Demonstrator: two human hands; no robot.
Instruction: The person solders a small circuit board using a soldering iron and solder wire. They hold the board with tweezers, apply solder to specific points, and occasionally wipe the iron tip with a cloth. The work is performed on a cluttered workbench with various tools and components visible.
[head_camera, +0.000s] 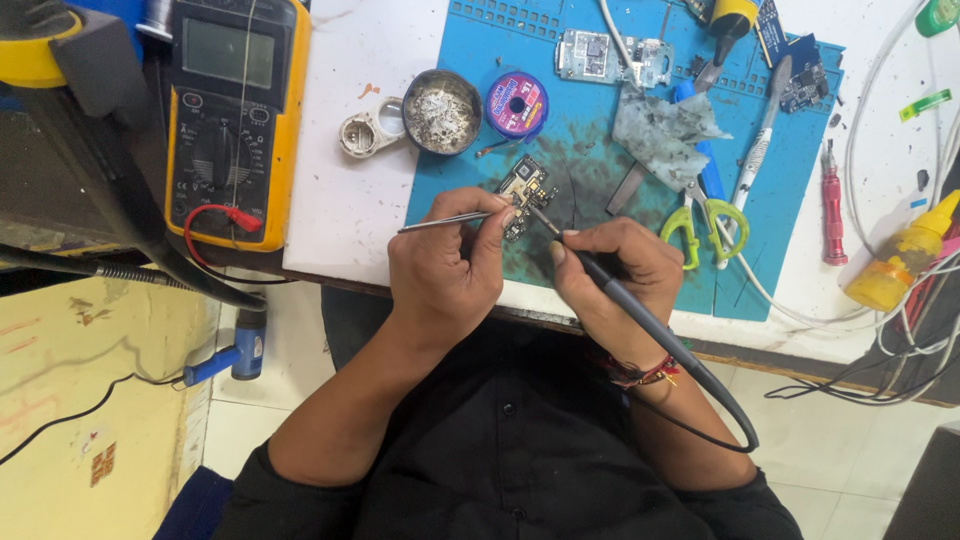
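Note:
My left hand (447, 268) grips metal tweezers (440, 222) whose tips reach a small dark circuit board (526, 185) on the blue work mat (600, 180). My right hand (612, 272) holds a black soldering iron (640, 318) like a pen, its tip touching the same board. The iron's cable loops down past my right wrist over my black shirt.
A yellow multimeter (232, 110) sits at left. On the bench lie a round tin of metal wool (441, 110), a purple solder-wick spool (517, 103), a second board (612, 57), green-handled scissors (702, 215), a red screwdriver (832, 215), a yellow squeeze bottle (900, 265) and white cables.

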